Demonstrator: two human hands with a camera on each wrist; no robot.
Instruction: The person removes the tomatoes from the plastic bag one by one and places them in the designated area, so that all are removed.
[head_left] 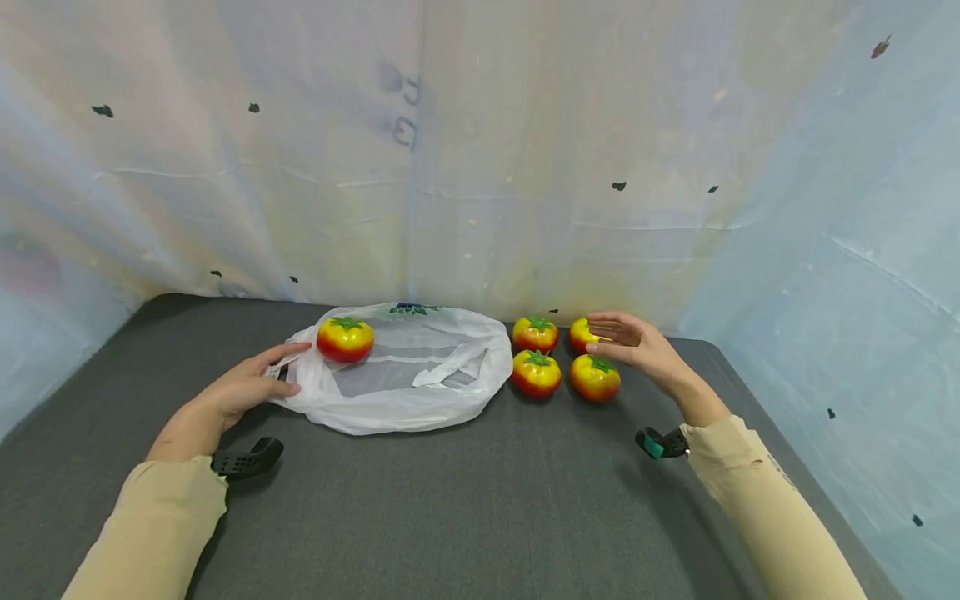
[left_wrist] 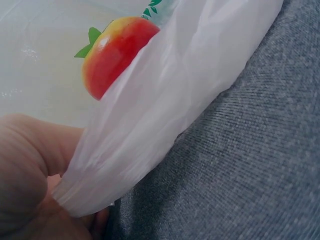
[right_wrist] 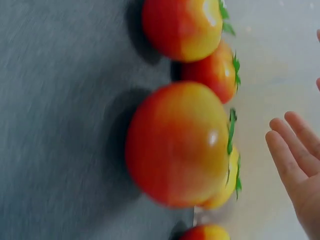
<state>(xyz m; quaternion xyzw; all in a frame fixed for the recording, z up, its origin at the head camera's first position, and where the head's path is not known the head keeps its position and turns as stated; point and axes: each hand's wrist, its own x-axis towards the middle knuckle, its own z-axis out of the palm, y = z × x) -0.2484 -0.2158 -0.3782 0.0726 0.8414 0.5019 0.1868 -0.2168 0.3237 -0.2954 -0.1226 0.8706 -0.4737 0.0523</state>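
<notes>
At the left, my left hand (head_left: 238, 385) grips the edge of a white plastic bag (head_left: 405, 412) between thumb and fingers, its mouth spread wide on the table. One glossy red-yellow tomato (head_left: 345, 342) with a green leafy top sits inside the bag's left end, half behind the plastic (left_wrist: 145, 120) in the left wrist view. Four-square to the right of the bag are the other tomatoes (head_left: 595, 379). Over the back right tomato (head_left: 579, 333) hovers my right hand (head_left: 637, 346), fingers extended and holding nothing; it partly hides that fruit. In the right wrist view a near tomato (right_wrist: 175, 145) looms large below the fingers.
The dark grey table (head_left: 465, 517) reaches a back wall of pale plastic sheeting (head_left: 480, 208), with another sheet (head_left: 847, 292) along the right side. Two front-row tomatoes stand between the right hand and the near table edge.
</notes>
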